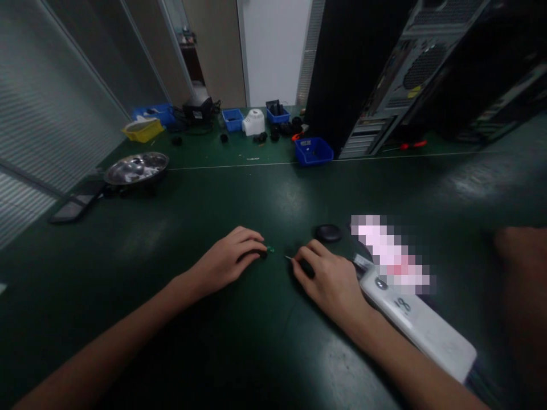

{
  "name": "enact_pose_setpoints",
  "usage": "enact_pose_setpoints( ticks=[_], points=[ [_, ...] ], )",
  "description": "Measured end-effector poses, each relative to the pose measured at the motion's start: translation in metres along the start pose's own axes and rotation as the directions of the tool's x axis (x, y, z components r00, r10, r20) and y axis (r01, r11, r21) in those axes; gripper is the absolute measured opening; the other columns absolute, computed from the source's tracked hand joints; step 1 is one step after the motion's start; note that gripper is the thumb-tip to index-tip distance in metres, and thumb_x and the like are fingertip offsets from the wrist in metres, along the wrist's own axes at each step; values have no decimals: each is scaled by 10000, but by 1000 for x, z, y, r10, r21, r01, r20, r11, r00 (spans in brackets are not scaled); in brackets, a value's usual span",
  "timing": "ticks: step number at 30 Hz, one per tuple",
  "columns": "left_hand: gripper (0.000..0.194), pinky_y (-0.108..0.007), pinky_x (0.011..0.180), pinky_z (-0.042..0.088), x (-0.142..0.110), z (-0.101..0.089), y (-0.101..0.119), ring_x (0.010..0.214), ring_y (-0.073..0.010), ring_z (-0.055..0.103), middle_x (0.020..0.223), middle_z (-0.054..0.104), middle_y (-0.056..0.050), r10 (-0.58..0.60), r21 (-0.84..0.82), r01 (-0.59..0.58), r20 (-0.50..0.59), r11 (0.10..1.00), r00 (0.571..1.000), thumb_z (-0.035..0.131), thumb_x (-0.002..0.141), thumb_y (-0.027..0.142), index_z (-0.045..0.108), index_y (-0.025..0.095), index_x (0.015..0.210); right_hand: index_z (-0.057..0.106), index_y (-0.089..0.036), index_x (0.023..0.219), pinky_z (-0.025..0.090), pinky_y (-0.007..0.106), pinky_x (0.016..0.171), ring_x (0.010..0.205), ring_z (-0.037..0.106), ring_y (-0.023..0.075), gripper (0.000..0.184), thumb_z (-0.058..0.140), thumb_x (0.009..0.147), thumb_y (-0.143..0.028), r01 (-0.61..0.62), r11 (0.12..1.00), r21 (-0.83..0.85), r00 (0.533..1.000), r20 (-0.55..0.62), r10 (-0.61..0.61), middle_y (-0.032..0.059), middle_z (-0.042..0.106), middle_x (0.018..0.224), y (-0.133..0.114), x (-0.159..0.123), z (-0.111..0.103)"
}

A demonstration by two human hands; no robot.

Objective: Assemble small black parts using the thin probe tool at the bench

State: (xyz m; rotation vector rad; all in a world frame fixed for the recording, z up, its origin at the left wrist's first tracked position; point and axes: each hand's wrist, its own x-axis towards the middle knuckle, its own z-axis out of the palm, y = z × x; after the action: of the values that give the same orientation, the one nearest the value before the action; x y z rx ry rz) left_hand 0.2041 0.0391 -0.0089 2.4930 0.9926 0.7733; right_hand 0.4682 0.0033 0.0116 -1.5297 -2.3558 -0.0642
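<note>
A narrow gap lies between my left hand [233, 256] and my right hand [331, 279], tightened by a dark piece [261, 254] and a green bit [270, 249] on one side and a metal-tipped tool [306, 267] on the other. Ahead, the worktop [239, 199] gives me open room to pass, up to the blue tray [314, 154] and metal dish [137, 169]. To the right I'm hemmed in: a round black object [328, 233] sits just beyond my right hand, the white power strip [423, 322] lies alongside my forearm [393, 336], and a blurred brown shape [523, 279] stands past it
</note>
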Motion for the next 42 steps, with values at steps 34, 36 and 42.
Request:
enact_pose_setpoints(
  ticks=[34, 36, 42],
  points=[
    [308, -473, 1155, 403, 12, -4, -3, 1407, -217, 476, 1492, 562, -44, 141, 45, -155, 236, 987, 962, 445, 1027, 146, 643, 242, 1242, 653, -226, 930, 404, 275, 607, 732, 639, 150, 193, 521, 1022, -332, -129, 991, 23, 991, 17, 129, 20, 634, 980, -1, 2, -4],
    [299, -492, 1184, 382, 4, -6, -6, 1450, -223, 432, 1544, 507, -45, 120, 43, -132, 202, 990, 972, 456, 1019, 140, 657, 246, 1214, 655, -225, 933, 401, 274, 599, 726, 637, 147, 196, 521, 1022, -336, -129, 991, 35, 991, 23, 128, 23, 635, 981, -1, 2, -4],
    [287, -477, 1196, 393, 3, -14, -24, 1436, -214, 443, 1531, 510, -56, 121, 31, -125, 101, 992, 987, 485, 1000, 121, 694, 237, 1158, 646, -225, 943, 408, 276, 620, 759, 645, 157, 202, 507, 1028, -344, -114, 991, 63, 993, 19, 113, 27, 638, 999, -1, 2, -3]
  ],
)
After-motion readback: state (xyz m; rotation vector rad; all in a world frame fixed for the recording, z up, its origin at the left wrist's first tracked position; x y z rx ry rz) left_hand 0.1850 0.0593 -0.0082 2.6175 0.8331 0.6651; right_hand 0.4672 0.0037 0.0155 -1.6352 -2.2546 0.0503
